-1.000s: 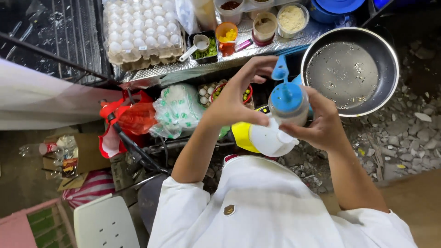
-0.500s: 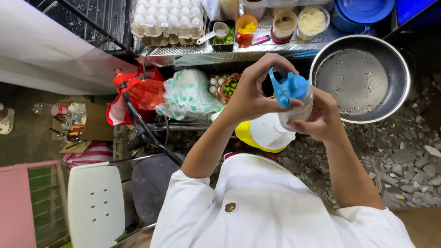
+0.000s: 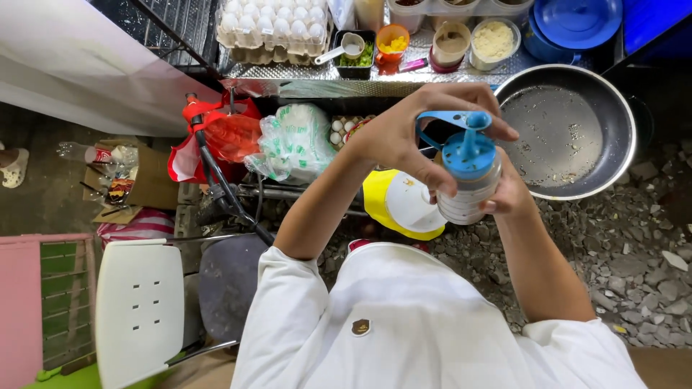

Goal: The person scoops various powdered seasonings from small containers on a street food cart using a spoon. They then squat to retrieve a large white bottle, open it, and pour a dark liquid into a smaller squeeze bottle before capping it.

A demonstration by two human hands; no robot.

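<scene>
White garment, nearest the camera, covering the person's chest and both upper arms.
White chair (image 3: 140, 306), lower left, on the ground.
Squeeze bottle (image 3: 467, 184), clear with a blue nozzle cap, held upright in front of the chest, just above a yellow-and-white container (image 3: 398, 205).
Right hand (image 3: 510, 193): grip closed around the bottle's body from the far side.
Left hand (image 3: 407, 133): fingers pinching the small blue tethered cap (image 3: 477, 119) at the nozzle tip.
Red plastic bag (image 3: 216, 137) and green-printed clear bag (image 3: 295, 144), side by side, left of the hands.
Dark round pan (image 3: 569, 130), just beyond the bottle to the right, flecked with residue.
Metal tabletop (image 3: 288, 72), farthest: egg tray (image 3: 270, 29), small condiment tubs, blue lidded pot (image 3: 569, 25).
</scene>
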